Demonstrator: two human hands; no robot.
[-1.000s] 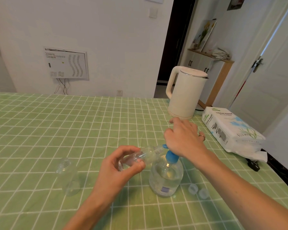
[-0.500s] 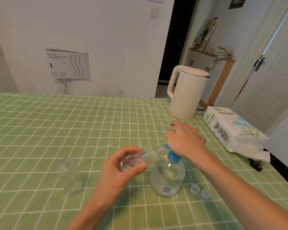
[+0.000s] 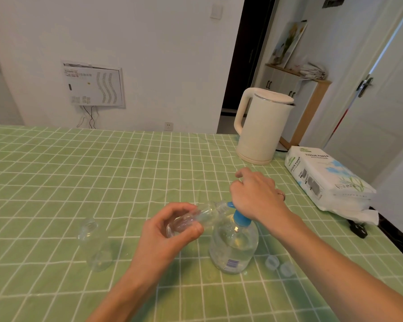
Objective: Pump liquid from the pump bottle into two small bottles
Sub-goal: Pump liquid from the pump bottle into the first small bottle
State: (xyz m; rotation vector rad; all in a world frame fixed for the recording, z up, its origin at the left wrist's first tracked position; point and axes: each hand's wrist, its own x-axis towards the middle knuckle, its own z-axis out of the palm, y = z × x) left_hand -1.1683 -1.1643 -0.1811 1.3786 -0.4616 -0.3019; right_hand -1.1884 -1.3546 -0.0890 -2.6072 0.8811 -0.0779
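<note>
Lower centre: the left hand [image 3: 170, 231] clamps fingers and thumb round the base of a clear plastic small bottle [image 3: 203, 214], which is tilted with its threaded mouth at the blue spout of the rounded, clear pump bottle [image 3: 233, 245]. The right hand [image 3: 256, 196] covers the pump head, fingers bent over it.

Clear, blue-topped pump bottle [image 3: 233, 247] upright under right hand [image 3: 256, 196]. Empty small bottle [image 3: 203, 216] tilted in left hand [image 3: 170, 231], mouth at the spout. Second bottle [image 3: 94, 245] upright, left of that hand.

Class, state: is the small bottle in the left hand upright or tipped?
Tipped: the small bottle lies nearly sideways in the left hand, its mouth at the blue nozzle.
</note>
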